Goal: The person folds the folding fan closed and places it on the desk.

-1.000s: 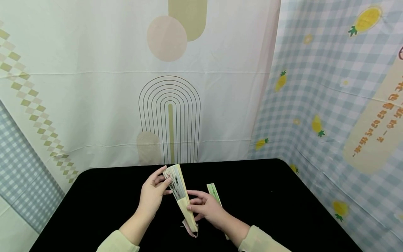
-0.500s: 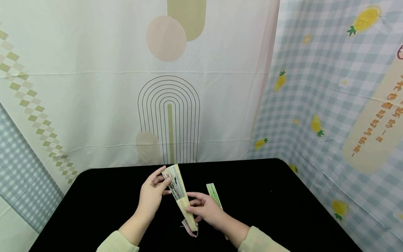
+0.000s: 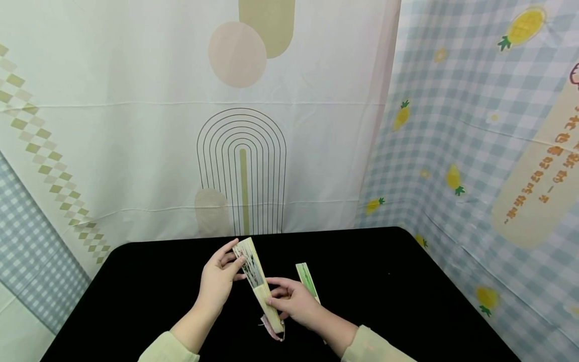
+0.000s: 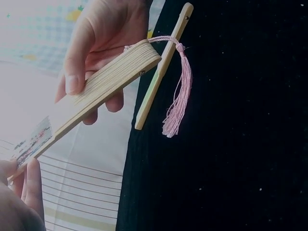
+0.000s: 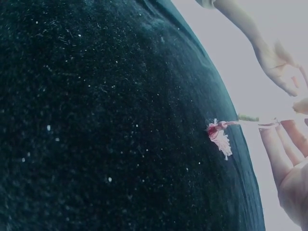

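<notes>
A folding fan [image 3: 261,286] with pale wooden ribs and a printed leaf is tilted in front of me, its ribs gathered into a narrow stack. My left hand [image 3: 217,279] pinches its upper, printed end between thumb and fingers. Lower down, my right hand [image 3: 296,302] holds the ribs, thumb on the near side. From the fan's pivot end hangs a pink tassel [image 4: 179,103], which also shows in the right wrist view. A second, folded fan with green print [image 3: 307,279] lies on the table behind my right hand, which hides part of it.
A black cloth covers the table [image 3: 384,301]. Behind it hangs a white curtain [image 3: 325,166] with arch patterns, and at the right a blue checked curtain [image 3: 434,141] with pineapples. Glare washes out much of the right wrist view.
The held fan's spread has narrowed: its ribs lie closer together, the right edge having moved left. My right hand has shifted slightly left; the left hand has barely moved.
</notes>
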The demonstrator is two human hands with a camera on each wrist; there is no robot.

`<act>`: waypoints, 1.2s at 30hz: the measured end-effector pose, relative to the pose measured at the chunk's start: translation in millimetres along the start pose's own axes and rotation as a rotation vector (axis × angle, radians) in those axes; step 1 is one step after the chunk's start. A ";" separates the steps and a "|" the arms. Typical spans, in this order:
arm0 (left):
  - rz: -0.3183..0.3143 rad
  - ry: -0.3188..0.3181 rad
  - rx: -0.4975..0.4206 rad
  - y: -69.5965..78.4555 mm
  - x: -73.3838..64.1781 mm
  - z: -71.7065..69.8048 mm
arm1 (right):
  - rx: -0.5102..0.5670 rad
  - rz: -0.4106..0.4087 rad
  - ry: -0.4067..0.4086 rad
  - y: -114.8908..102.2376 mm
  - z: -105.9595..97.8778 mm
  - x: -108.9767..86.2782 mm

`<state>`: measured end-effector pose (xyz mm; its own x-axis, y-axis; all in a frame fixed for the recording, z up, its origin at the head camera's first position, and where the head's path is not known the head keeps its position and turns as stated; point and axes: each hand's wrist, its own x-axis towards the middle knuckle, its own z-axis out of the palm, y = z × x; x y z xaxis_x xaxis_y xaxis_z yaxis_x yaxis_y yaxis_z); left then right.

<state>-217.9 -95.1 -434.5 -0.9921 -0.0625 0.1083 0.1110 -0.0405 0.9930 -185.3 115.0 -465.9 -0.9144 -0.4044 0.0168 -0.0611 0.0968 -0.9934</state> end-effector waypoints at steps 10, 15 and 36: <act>-0.018 -0.010 0.003 -0.8 1.3 -1.1 | -0.099 -0.014 -0.005 3.7 0.3 -0.6; -0.016 -0.025 0.009 -2.5 1.3 -2.1 | -0.109 -0.011 -0.008 3.1 0.7 -1.0; 0.018 0.040 -0.028 -2.0 -0.1 -1.3 | -0.051 -0.002 -0.034 0.6 0.5 -1.1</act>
<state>-217.9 -96.3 -436.5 -0.9869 -0.1033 0.1239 0.1312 -0.0666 0.9891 -184.2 115.1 -466.6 -0.9002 -0.4352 0.0140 -0.0839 0.1419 -0.9863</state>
